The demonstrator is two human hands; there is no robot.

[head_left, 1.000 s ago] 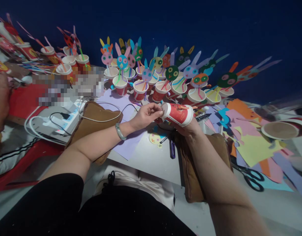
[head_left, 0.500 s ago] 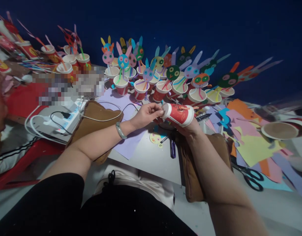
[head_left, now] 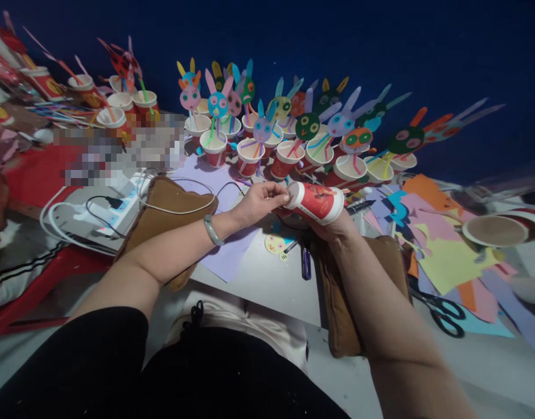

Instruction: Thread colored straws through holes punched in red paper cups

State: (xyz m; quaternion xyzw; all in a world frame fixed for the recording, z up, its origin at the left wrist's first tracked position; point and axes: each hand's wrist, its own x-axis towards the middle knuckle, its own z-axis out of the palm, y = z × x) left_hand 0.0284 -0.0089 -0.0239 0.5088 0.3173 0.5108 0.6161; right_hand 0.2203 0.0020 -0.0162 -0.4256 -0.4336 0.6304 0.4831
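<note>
A red and white paper cup (head_left: 318,202) lies sideways in the air above the table, its base toward the left. My right hand (head_left: 335,227) is wrapped round it from below and behind; most of those fingers are hidden. At the base end my left hand (head_left: 263,202) is closed in a pinch, thumb and forefinger against the cup's bottom. Whatever is between those fingertips is too small to tell. Under the hands lie a yellow paper face (head_left: 275,244) and a purple pen (head_left: 306,263). A black marker (head_left: 360,206) sits beyond my right wrist.
Several cups with paper rabbit heads on straws (head_left: 250,157) line the blue wall. Brown cushions (head_left: 171,206) lie under my forearms. At right are paper scraps (head_left: 450,262), black scissors (head_left: 446,314) and stacked cups (head_left: 494,231). A power strip (head_left: 123,209) with cables is at left, beside another person.
Both hands keep almost the same pose on the cup. The view has shifted slightly.
</note>
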